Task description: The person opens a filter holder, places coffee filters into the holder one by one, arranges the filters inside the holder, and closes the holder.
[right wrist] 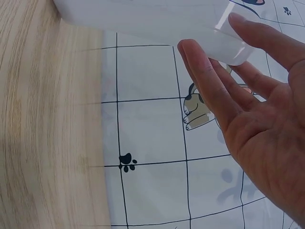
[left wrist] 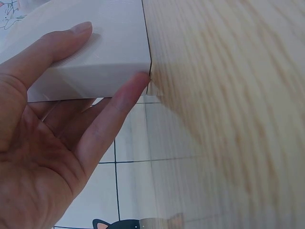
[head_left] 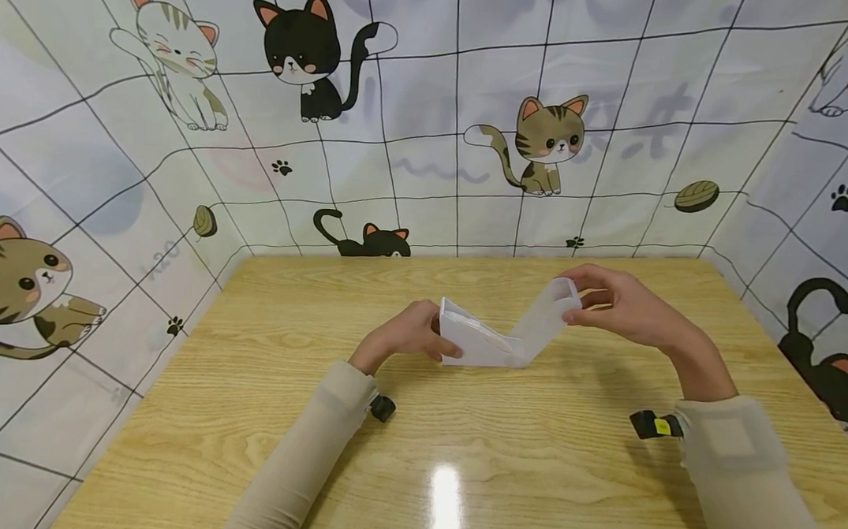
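A white box (head_left: 466,347) stands on the table with its translucent hinged lid (head_left: 541,323) swung up to the right. Pale, thin contents show along the box's open top, too small to identify. My left hand (head_left: 416,329) holds the box's left end. In the left wrist view its thumb lies across the white face of the box (left wrist: 112,40), with the other fingers at the edge and partly hidden below. My right hand (head_left: 624,305) pinches the lid's raised end between thumb and fingers. The right wrist view shows those fingertips at the clear edge of the lid (right wrist: 138,21).
The wood-grain table (head_left: 281,448) reaches back to a wall sheet (head_left: 423,122) printed with grid lines and cartoon cats, which also covers both sides. A black wrist device sits at each beige sleeve cuff (head_left: 732,436). Light glares off the table's front.
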Motion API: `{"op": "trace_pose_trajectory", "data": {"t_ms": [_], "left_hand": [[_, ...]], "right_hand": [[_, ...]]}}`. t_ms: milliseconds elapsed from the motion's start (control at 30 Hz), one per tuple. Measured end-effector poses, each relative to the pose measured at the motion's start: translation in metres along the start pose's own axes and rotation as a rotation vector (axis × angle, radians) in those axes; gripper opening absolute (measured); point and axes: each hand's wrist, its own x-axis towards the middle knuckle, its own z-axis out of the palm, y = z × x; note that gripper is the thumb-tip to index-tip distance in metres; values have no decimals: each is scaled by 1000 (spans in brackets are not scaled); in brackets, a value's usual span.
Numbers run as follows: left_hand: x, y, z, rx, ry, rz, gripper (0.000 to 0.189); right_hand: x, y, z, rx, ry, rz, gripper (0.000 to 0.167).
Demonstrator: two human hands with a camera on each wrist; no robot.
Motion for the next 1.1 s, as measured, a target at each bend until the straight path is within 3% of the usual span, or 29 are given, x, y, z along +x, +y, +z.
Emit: {"op": "trace_pose_trajectory", "data": {"t_ms": [433,1100], "left_hand": [[0,1,-1,-20,-11,1,37],[0,2,-1,-17,-13,2,38]], "right_hand": [[2,0,0,-12,3,2,52],[7,0,10,16,12,0,42]]}}
